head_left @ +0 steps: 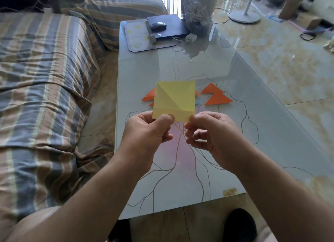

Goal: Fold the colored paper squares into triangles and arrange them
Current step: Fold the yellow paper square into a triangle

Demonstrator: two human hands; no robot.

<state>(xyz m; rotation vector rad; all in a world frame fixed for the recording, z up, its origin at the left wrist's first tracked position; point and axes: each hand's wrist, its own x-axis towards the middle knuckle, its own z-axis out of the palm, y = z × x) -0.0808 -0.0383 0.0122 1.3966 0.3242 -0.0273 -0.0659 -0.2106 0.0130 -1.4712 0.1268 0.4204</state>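
1. Both hands are raised above the table (235,133), holding one yellow paper square (174,100) upright by its lower edge.
2. Left hand (146,131) pinches the square's lower left part, thumb on the near face and the other fingers curled behind.
3. Right hand (207,131) pinches the lower right corner between thumb and forefinger; its other fingers are loosely curled below.
4. Creases show on the yellow paper square: a diagonal line running from the upper left toward the lower right, and a line across near the bottom.
5. Orange paper triangles lie flat on the table behind the square: one pair (216,95) overlapping to the right, and others (150,96) partly hidden at the left edge of the square.
6. At the far end of the table sit a black laptop (169,27) with a computer mouse (158,25) on top, and a wrapped bouquet (197,8).
7. A striped sofa (45,79) runs along the left side of the table.
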